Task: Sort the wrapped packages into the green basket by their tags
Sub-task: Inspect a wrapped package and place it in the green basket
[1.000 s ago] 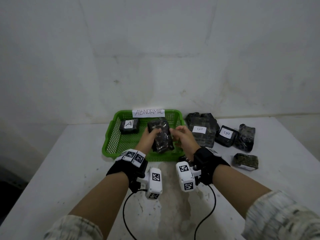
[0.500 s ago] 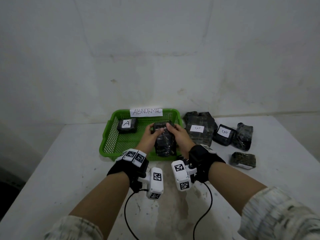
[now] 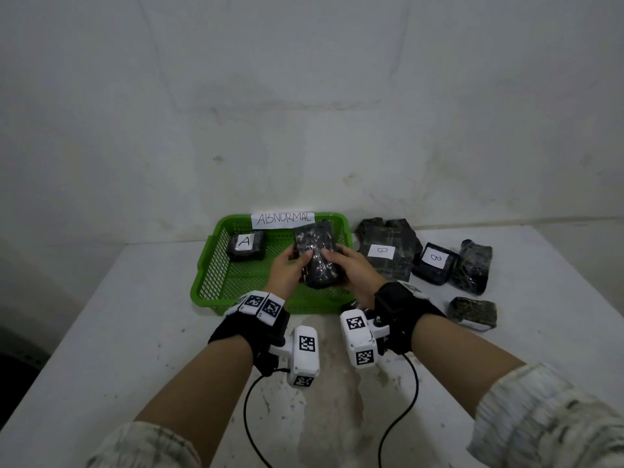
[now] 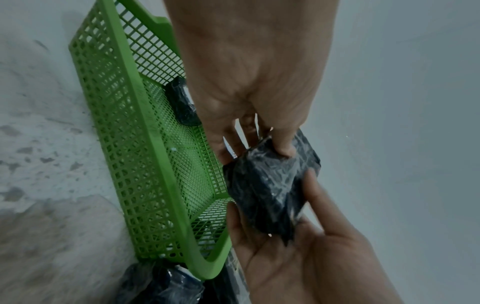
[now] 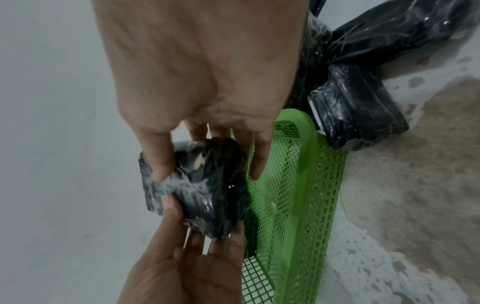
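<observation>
Both hands hold one dark plastic-wrapped package [image 3: 315, 258] above the green basket [image 3: 209, 265]. My left hand [image 3: 297, 265] grips its left side, thumb on top and fingers beneath. My right hand [image 3: 337, 265] grips the right side the same way. No tag shows on the face turned up. The left wrist view has the package [image 4: 270, 191] between my left hand [image 4: 255, 151] and the right palm below. The right wrist view has the package [image 5: 207, 189] under my right hand [image 5: 207, 172]. A package tagged A [image 3: 244, 246] lies in the basket's far left corner.
A paper label reading ABNORMAL [image 3: 283, 219] stands on the basket's far rim. Right of the basket lie a large package tagged B [image 3: 388, 251], a small one tagged B [image 3: 435, 263], and two showing no tag [image 3: 472, 266] [image 3: 472, 314]. A wall stands just behind the table.
The package has shifted a little in both hands over the basket, first lower, now higher with its far end near the label. Both hands keep their hold.
</observation>
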Available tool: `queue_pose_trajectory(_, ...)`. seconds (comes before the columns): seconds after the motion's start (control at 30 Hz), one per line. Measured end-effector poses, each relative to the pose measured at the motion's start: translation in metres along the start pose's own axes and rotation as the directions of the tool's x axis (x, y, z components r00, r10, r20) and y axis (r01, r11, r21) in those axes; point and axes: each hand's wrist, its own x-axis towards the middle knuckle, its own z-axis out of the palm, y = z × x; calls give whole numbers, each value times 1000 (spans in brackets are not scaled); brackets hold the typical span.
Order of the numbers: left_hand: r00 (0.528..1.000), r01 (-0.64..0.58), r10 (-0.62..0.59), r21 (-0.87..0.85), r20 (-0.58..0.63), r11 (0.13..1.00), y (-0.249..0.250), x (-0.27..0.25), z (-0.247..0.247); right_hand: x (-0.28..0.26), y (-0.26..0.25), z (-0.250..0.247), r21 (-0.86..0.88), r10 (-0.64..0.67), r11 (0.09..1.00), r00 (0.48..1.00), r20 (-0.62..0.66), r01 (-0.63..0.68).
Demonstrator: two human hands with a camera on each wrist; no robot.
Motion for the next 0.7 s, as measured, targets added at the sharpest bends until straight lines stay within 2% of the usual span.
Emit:
queue_pose_trajectory(0.1,1000,10,-9,-42,26,999,2,-1,1,0,2,-1,-6,-27,1000,999,-19,27)
queue_pose_trajectory(0.2,997,18,-19,21,79,1000,4,-3,3,2,5,-4,12,-42,999,998,-54,42)
queue_pose_trajectory(0.37,999,1,-2,6,50,1000,4,-3,2,1,7,-10,27,-10,1000,999,41,9)
queue_pose_trajectory(0.53,994,35,-39,40,105,999,0,-4,3,2,7,-15,-24,-38,999,999,-13,38)
queue_pose_trajectory(0.7,997,21,-23,24,77,999,2,-4,5,3,9,-15,-5,-1,1000,999,51,1)
